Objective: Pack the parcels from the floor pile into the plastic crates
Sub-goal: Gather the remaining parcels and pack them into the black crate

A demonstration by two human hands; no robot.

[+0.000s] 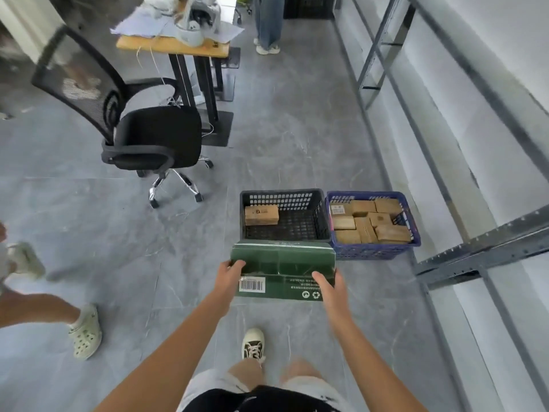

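Observation:
I hold a green box (282, 266) with a white barcode label in front of me, just short of the black crate (323, 215). My left hand (230, 278) grips its left end and my right hand (328, 288) grips its right end. The black crate stands on the floor and holds one brown parcel (261, 215) at its back left. Right beside it stands a blue crate (371, 251) filled with several brown parcels (368, 221).
A black office chair (148, 135) stands to the left, a wooden desk (175, 46) behind it. Grey metal shelving (475, 245) runs along the right wall. A person's leg in a pale clog (84, 331) is at the left; another person stands far back.

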